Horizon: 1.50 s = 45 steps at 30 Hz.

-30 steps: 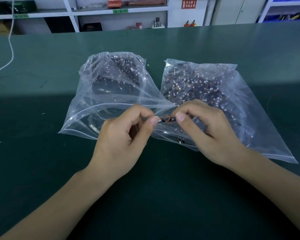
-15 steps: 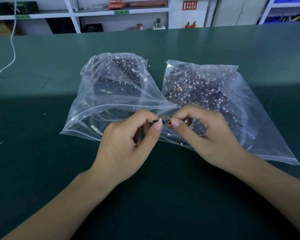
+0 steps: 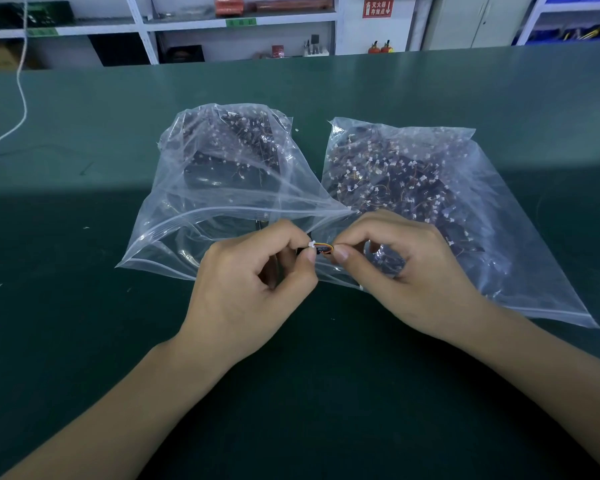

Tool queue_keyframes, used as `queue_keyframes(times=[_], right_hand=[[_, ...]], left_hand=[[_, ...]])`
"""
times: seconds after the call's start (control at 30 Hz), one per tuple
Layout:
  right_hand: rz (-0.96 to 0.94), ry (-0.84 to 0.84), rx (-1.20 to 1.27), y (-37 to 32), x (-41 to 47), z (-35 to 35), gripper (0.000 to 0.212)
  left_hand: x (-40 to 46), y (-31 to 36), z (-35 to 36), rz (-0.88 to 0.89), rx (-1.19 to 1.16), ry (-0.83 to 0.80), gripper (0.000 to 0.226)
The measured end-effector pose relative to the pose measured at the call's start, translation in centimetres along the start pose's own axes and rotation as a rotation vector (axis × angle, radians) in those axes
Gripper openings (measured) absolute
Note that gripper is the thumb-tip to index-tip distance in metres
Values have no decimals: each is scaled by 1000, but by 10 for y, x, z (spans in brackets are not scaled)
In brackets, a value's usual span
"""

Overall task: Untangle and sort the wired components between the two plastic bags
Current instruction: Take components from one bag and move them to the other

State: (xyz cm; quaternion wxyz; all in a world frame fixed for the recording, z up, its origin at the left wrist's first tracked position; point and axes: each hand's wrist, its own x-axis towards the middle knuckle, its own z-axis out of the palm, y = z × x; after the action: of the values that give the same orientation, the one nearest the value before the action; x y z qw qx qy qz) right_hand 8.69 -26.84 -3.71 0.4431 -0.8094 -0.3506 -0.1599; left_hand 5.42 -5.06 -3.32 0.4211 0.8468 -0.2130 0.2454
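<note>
we pinch one wired component [image 3: 318, 249] between left hand [image 3: 253, 289] and right hand [image 3: 407, 271], just above both bags' near edges. risk: pulling too hard may strain its thin wires at the white connector.

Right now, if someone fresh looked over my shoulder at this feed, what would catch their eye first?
Probably the small wired component at centre, with its white connector and orange loop, pinched between the left hand and right hand. Behind it lie two clear plastic bags on the green table: the left bag puffed up and part full, the right bag flatter and crowded with dark parts and white connectors.
</note>
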Motion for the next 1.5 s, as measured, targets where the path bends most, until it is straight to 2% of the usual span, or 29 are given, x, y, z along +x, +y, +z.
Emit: queue_keyframes(times=[0.3,0.73,0.83,0.9,1.13,1.3,1.5], right_hand=[[15,11,22,2,0,0,15],[-14,-26,-30,2,1,-6,9],[-68,-97,-237,5,2,-8,27],[-59,-106,-265,6,3,-8,35],[-16,3,-201,7,2,-10,29],[-15,37,-210,9,2,-10,35],[-46,87,-211,12,2,-11,24]], left_hand=[[0,0,0,16,21,-10,14],[0,-4,0,15,36,-7,14],[0,-7,-2,-5,24,28,16],[0,-9,-4,-5,28,10,16],[0,-11,-2,81,116,-79,18],[1,-14,-2,122,143,-35,14],[7,-17,-10,187,185,67,7]])
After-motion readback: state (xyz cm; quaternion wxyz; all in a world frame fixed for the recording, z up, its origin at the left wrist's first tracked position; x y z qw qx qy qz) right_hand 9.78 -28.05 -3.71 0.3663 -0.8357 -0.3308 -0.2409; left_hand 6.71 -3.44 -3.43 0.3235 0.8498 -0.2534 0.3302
